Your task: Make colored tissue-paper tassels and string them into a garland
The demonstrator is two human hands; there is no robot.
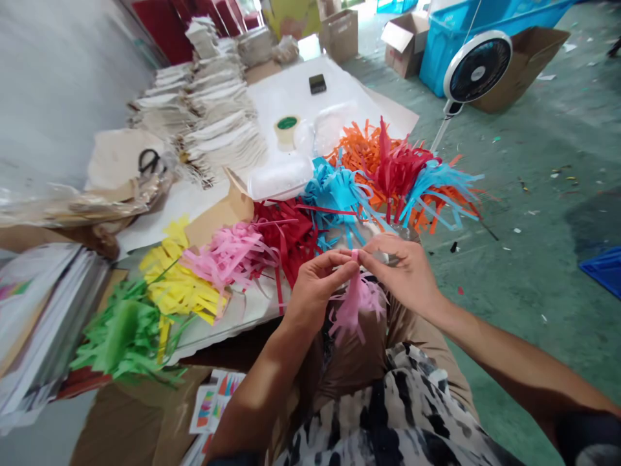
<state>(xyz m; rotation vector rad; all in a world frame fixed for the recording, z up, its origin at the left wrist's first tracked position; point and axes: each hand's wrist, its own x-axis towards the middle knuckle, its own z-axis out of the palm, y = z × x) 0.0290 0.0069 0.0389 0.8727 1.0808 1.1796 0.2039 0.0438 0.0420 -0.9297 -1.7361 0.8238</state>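
A pink paper tassel (358, 301) hangs over my lap, its fringe spread downward. My left hand (317, 278) pinches its narrow top between thumb and fingers from the left. From the other side, my right hand (402, 265) pinches the same top, fingertips almost meeting the left ones. Just beyond my hands, fringed paper lies in heaps along the table edge: green (121, 333), yellow (182, 278), pink (233, 252), dark red (288, 233) and blue (337, 194). Red tassels (395, 162) and orange fringe (356, 152) sit farther right.
Stacks of pale paper bundles (218, 110) fill the table's back left. Black-handled scissors (149, 160) lie near the wall. A tape roll (286, 124) and a dark box (317, 83) rest on the white table. A fan (478, 71) stands right, before a blue crate (439, 61).
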